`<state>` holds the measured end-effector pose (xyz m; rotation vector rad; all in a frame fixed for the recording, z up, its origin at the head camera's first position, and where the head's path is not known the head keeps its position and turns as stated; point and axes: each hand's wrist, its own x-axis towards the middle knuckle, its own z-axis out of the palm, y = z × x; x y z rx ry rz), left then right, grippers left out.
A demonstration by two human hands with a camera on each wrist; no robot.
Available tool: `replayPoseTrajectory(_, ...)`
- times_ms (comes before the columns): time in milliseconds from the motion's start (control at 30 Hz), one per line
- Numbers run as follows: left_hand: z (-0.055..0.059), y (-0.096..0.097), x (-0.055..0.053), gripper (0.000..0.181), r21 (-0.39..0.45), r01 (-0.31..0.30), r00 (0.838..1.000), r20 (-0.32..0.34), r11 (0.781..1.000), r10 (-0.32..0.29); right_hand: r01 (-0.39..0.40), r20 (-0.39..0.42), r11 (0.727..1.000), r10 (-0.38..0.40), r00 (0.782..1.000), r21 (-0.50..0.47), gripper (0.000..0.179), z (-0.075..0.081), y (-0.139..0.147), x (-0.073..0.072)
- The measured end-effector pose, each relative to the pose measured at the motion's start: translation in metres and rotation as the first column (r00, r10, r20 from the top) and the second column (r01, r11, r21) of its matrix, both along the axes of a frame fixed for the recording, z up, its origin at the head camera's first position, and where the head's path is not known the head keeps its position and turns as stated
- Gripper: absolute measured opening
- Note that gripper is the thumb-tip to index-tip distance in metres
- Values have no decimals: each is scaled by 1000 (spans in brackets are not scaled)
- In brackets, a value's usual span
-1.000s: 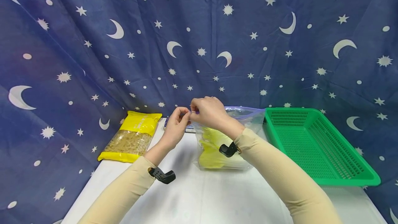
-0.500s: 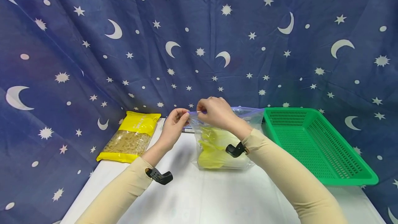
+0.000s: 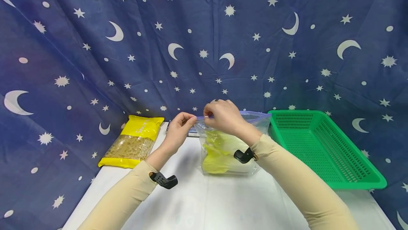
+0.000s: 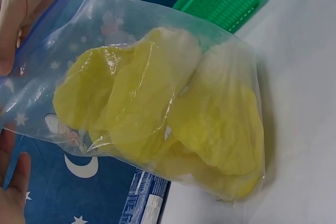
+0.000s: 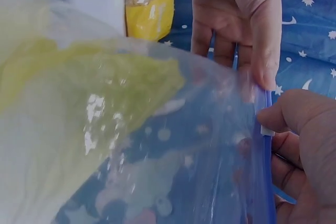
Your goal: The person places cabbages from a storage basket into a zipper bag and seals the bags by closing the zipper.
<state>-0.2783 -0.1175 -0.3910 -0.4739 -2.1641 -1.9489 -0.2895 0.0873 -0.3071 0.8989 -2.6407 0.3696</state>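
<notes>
A clear zipper bag stands on the table with yellow-green napa cabbage leaves inside; they fill much of the left wrist view. Its purple-blue zip strip runs along the top. My left hand pinches the strip's left end between thumb and fingers. Just to the right, my right hand pinches the white slider on the strip, thumb on the near side. Right of that hand the bag's mouth gapes. The right hand and forearm cover part of the bag in the head view.
Left on the white table lies a yellow bag of dried pasta-like pieces. A green plastic basket stands at the right, close to the zipper bag. Behind the bag lies a blue-and-white box. A starry blue curtain hangs behind.
The right hand has slid a little rightward along the zip strip, away from the left hand, with the slider. The left hand keeps its grip at the bag's corner.
</notes>
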Motion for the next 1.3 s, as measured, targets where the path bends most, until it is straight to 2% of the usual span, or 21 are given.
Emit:
replayPoseTrajectory(233,1,0,-1,20,13,-24,1000,5,1000,24,29,4,1000,-29,1000,-2,5,4,20,4)
replayPoseTrajectory(700,3,-1,-2,25,14,-19,1000,22,1000,19,64,52,997,-61,997,-42,5,3,68,11)
replayPoseTrajectory(900,3,2,-5,24,2,-35,999,34,999,35,54,30,997,-53,998,-59,5,1,82,12)
replayPoseTrajectory(1167,14,4,2,19,-20,-44,997,67,999,46,65,19,996,-64,998,-67,5,-1,98,12)
replayPoseTrajectory(1300,13,3,0,19,-19,-46,997,64,999,47,85,18,994,-84,996,-71,4,-3,109,13)
